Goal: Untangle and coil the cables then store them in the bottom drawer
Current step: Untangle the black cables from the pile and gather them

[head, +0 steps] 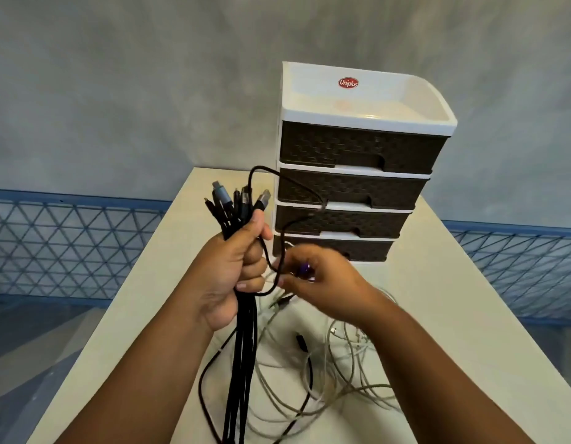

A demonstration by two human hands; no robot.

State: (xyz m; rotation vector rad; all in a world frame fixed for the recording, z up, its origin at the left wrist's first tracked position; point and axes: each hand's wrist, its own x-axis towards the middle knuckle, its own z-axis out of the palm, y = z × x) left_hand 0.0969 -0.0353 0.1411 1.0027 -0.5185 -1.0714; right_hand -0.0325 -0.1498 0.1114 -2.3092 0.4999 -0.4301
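Drawer unit [357, 155] is standing at the table's [469, 315] far edge, 1 o'clock from the hands, all four drawers closed. Bottom drawer [367, 249] front is sitting just beyond the right hand [319, 277], which is partly covering it. Black loop [287, 193] is arcing across the second and third drawer fronts. Pale cables [351, 363] are sprawling over the tabletop from 4 to 6 o'clock; black bundle [242, 347] is hanging from the left hand [233, 270] at 6. Bare tabletop is lying open at 3 o'clock right of the unit, and at 9 to 11 o'clock on the left.
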